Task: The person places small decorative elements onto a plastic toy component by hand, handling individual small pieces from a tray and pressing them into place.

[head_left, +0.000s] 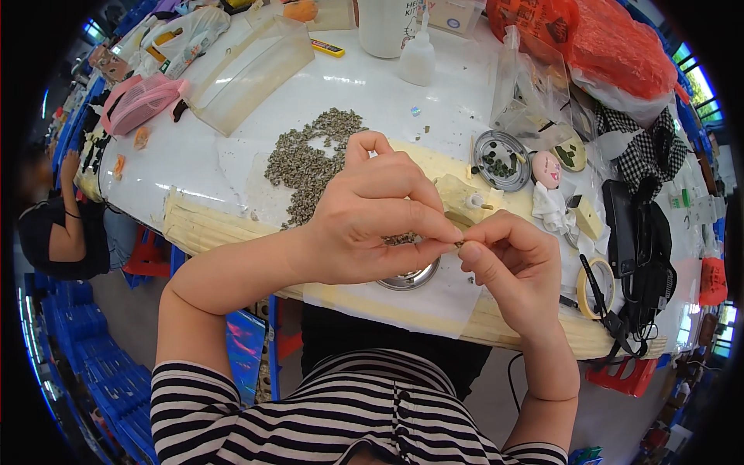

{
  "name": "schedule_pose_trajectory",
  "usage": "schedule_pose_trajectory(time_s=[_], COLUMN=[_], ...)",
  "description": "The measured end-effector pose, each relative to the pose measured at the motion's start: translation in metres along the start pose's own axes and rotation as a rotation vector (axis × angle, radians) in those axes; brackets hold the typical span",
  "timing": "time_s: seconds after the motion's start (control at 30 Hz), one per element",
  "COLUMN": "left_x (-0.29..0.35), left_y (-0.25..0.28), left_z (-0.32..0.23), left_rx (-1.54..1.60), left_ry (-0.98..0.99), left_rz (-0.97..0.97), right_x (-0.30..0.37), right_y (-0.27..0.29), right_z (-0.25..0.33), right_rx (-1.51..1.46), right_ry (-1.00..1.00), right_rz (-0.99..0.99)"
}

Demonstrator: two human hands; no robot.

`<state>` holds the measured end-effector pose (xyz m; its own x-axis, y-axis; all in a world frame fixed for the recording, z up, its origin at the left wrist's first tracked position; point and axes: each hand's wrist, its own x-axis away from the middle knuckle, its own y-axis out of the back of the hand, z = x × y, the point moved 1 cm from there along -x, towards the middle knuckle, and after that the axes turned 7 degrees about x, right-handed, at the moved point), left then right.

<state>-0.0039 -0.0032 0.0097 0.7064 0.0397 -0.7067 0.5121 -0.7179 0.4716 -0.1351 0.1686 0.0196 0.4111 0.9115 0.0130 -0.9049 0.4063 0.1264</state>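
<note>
My left hand [380, 213] and my right hand [515, 267] meet fingertip to fingertip above the table's near edge. Thumb and forefinger of each are pinched together at one spot. A tiny brownish bit shows between them, too small to name. Under my left hand is a round shiny metal dish [411, 280], partly hidden, with small grey-brown pieces near it. Beyond my left wrist spreads a loose heap of small grey-brown parts [310, 167]. Just past the fingertips sits a cream-coloured block [457, 194] with a short white peg on it.
Right of the block lie a metal dish of dark green bits [511, 184], a pink oval item [546, 169], a tape roll [583, 291] and a black bag [655, 263]. A white squeeze bottle [418, 60], clear tray [256, 74] and red bags [620, 50] stand farther back. Another person [66, 225] sits far left.
</note>
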Motion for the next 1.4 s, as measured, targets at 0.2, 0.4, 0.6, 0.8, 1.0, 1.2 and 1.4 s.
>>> schedule_pose_trajectory(time_s=[0.2, 0.4, 0.6, 0.8, 1.0, 1.2, 1.4], left_x=[0.0, 0.0, 0.0, -0.001, 0.001, 0.002, 0.002], left_y=[-0.002, -0.001, 0.0, -0.001, -0.001, 0.001, 0.001], left_z=[-0.001, -0.003, -0.003, -0.001, 0.0, 0.0, 0.001], left_rx=[-0.09, -0.172, -0.225, -0.211, -0.158, -0.133, -0.134], left_ry=[-0.053, -0.031, -0.009, 0.028, 0.057, 0.047, 0.049], left_rz=[-0.022, -0.024, -0.046, -0.065, -0.093, -0.089, -0.098], right_x=[0.0, 0.0, 0.002, -0.002, -0.002, -0.004, -0.004], right_y=[0.001, -0.001, -0.004, -0.008, -0.008, -0.008, -0.006], right_z=[-0.006, -0.004, -0.002, -0.001, -0.002, -0.01, -0.004], right_rx=[-0.066, 0.042, 0.09, 0.718, 0.687, 0.503, 0.628], right_ry=[-0.018, 0.014, 0.08, 0.708, 0.613, 0.5, 0.655], right_rz=[0.026, -0.047, -0.119, -0.267, -0.246, -0.169, -0.265])
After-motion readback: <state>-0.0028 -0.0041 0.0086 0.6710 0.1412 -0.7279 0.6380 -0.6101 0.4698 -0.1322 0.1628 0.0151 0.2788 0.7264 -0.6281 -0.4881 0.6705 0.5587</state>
